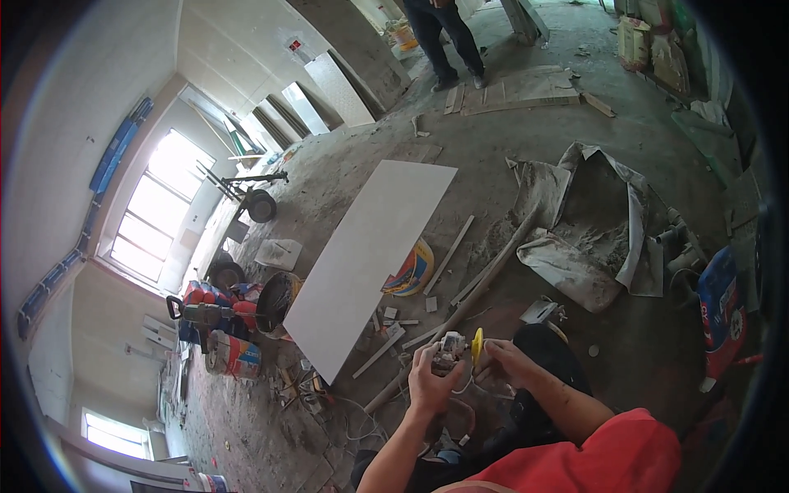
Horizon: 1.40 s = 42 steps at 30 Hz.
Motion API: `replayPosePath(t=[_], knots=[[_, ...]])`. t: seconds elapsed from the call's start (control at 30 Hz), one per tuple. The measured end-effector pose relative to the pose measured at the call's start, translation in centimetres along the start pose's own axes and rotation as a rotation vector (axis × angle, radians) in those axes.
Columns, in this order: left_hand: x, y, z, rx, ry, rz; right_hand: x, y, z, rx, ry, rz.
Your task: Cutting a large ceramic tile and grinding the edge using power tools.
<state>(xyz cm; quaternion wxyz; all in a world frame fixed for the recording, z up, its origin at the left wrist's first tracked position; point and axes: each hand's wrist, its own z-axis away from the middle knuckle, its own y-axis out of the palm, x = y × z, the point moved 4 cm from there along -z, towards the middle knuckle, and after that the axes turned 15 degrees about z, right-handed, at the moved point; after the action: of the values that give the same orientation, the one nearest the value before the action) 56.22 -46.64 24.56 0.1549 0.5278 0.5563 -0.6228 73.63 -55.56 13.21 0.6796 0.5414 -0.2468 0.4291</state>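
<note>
My left hand (430, 383) is closed around a small dusty power tool, which looks like an angle grinder (449, 347), in front of my knees. Its head points up toward my right hand. Between the fingers of my right hand (508, 362) is a round yellow disc (477, 348), seen nearly edge-on beside the tool. From this angle I cannot tell whether the disc touches the tool. A thin pale cord (362, 415) curls over the floor to the left of my left arm. Just ahead lies a large pale tile (374, 263), propped on buckets.
A colourful bucket (415, 271) supports the tile's right side; a dark bucket (278, 302) stands at its left. An open sack of grey powder (588, 214) lies to the right, near a long pole (493, 267). A blue-red bag (722, 308) stands far right. Another person (444, 37) stands behind.
</note>
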Motion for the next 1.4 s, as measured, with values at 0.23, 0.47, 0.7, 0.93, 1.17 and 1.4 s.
replayPosePath(t=[0.23, 0.47, 0.7, 0.93, 1.17, 1.4], knots=[[-0.5, -0.2, -0.3, -0.014, 0.010, 0.066, -3.0, -3.1, -0.5, -0.016, 0.115, 0.398], [0.1, -0.7, -0.7, -0.048, -0.012, 0.168, 0.3, -1.2, -1.6, -0.473, -0.664, 0.723], [0.4, -3.0, -0.7, -0.105, 0.065, 0.149, 3.9, 0.8, -0.5, -0.387, -0.683, 0.542], [0.0, -3.2, -0.7, -0.131, -0.087, 0.285, -2.0, -1.9, -1.7, -0.113, -0.224, 0.923], [-0.6, -3.4, -0.2, -0.096, -0.065, 0.282, 5.6, 3.0, 1.3, -0.369, -0.728, 0.692], [0.5, -3.3, 0.2, -0.103, -0.108, 0.320, 9.2, 3.5, 0.9, -0.469, -0.616, 0.744]])
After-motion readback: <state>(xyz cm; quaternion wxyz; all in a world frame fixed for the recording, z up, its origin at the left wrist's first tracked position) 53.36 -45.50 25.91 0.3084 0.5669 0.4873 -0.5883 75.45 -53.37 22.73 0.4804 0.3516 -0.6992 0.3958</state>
